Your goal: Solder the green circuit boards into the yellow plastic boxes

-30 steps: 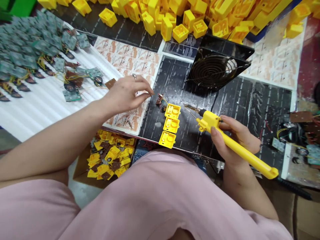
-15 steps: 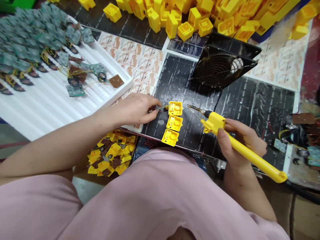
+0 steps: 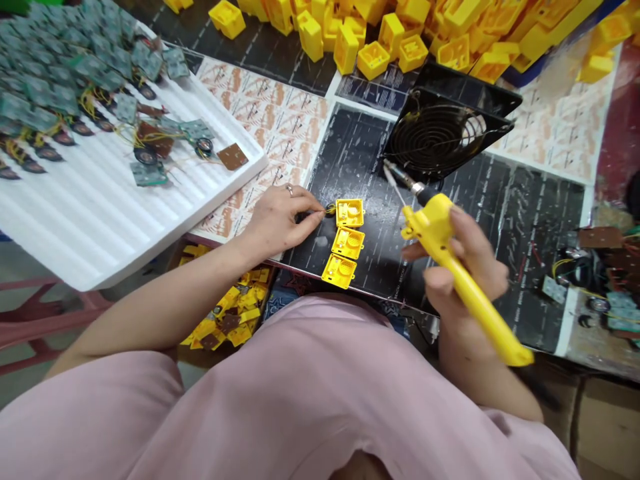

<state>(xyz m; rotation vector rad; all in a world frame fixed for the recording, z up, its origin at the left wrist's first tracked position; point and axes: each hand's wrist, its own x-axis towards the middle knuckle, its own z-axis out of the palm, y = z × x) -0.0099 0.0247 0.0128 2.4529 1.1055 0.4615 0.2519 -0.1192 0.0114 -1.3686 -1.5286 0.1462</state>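
Three small yellow plastic housings lie in a row on the black mat: a top one (image 3: 349, 213), a middle one (image 3: 348, 243) and a bottom one (image 3: 339, 271), open sides up. At the left edge of the top housing, my left hand (image 3: 286, 217) pinches thin yellow wires (image 3: 329, 211) that lead to a small dark round part. The fingers partly hide what else is in the pinch. My right hand (image 3: 473, 267) is wrapped round a yellow soldering gun (image 3: 443, 230), somewhat blurred. Its metal tip points up and left, in front of the black fan and apart from the housings.
A black fan (image 3: 433, 137) stands at the back of the mat. Many yellow housings (image 3: 345, 50) are heaped behind it. On the left, a white foam tray (image 3: 195, 200) bears wired green circuit boards (image 3: 55, 87). Loose boards and wires (image 3: 555, 289) lie far right.
The soldering gun's tip has moved up and away from the top housing, towards the fan. My left hand stays beside that housing, with its forearm lower and clear of the tray.
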